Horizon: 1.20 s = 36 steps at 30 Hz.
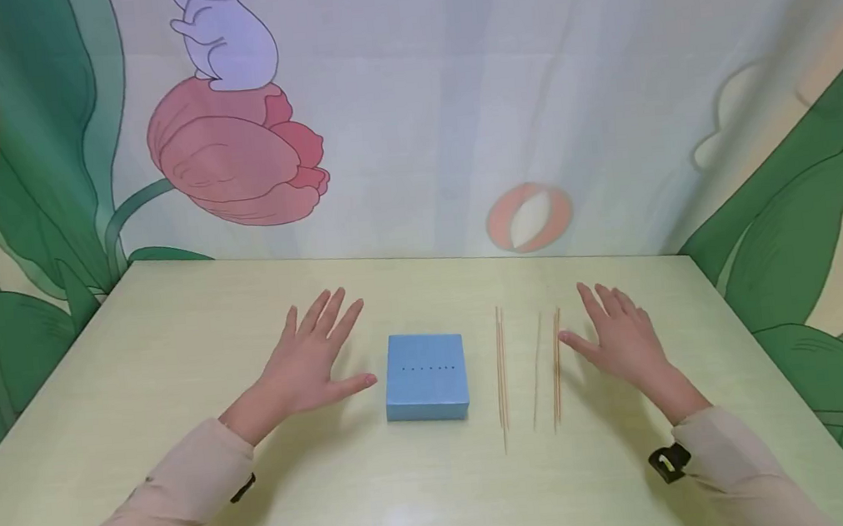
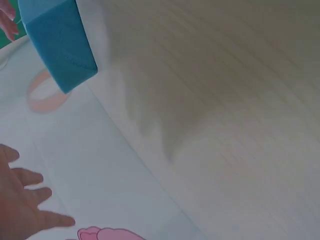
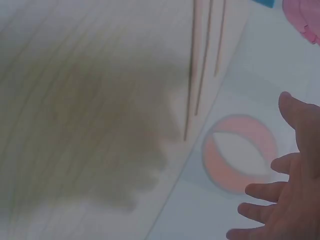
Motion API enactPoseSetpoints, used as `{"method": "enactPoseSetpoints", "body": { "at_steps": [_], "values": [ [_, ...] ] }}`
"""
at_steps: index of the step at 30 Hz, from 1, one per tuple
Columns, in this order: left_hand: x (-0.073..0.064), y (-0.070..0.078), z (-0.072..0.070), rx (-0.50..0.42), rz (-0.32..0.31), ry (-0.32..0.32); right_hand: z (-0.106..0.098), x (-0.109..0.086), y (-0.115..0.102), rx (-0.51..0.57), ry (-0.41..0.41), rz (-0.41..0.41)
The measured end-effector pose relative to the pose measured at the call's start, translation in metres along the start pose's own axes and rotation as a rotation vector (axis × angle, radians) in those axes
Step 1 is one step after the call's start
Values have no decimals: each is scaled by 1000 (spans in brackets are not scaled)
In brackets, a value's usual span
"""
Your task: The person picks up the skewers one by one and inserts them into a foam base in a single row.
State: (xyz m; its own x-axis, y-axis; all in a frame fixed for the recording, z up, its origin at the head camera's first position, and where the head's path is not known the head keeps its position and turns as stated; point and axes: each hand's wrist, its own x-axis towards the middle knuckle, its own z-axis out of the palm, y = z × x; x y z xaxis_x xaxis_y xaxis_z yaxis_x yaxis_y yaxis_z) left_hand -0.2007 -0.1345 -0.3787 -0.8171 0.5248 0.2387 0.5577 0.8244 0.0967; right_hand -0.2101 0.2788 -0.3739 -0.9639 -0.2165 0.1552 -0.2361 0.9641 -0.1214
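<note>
A blue box [image 1: 425,350] with a row of small dark holes across its top sits on the table. My left hand [image 1: 310,369] is held over the table left of the box, fingers spread and holding nothing. To the box's right lie thin wooden sticks: a group [image 1: 500,373] nearest it, a single stick [image 1: 537,370], and another group [image 1: 556,368]. My right hand [image 1: 624,344], also with fingers extended and nothing in it, hovers just right of the sticks. The right wrist view shows sticks [image 3: 193,65] apart from that hand.
The pale wooden table [image 1: 442,495] ends at the back against a hanging printed curtain [image 1: 395,132]. Beige sleeves cover both forearms, and dark straps [image 1: 669,463] show at the wrists.
</note>
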Motion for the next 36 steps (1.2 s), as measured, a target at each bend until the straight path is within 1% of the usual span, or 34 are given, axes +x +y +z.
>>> {"method": "enactPoseSetpoints", "body": {
  "at_steps": [3, 5, 9, 11, 15, 20, 24, 26, 31, 36],
  "values": [
    [4, 2, 5, -71, 61, -58, 5, 7, 6, 39, -15, -15],
    [6, 3, 9, -124, 81, -108, 9, 12, 11, 77, -35, -18],
    [10, 6, 13, -212, 87, -198, 16, 21, 21, 172, -104, -11],
    [12, 7, 15, -250, 80, -245, 19, 27, 26, 209, -144, -9],
    [17, 8, 20, -305, 77, -308, 27, 39, 36, 255, -211, -8],
    [20, 7, 26, -342, 80, -335, 35, 48, 46, 316, -279, 3],
    [21, 7, 28, -343, 81, -355, 38, 51, 48, 350, -313, 11],
    [21, 7, 28, -347, 78, -364, 40, 51, 48, 358, -324, 13],
    [22, 8, 27, -355, 76, -379, 45, 53, 50, 362, -338, -12],
    [21, 9, 26, -379, 76, -372, 50, 55, 50, 356, -337, -14]
  ]
}}
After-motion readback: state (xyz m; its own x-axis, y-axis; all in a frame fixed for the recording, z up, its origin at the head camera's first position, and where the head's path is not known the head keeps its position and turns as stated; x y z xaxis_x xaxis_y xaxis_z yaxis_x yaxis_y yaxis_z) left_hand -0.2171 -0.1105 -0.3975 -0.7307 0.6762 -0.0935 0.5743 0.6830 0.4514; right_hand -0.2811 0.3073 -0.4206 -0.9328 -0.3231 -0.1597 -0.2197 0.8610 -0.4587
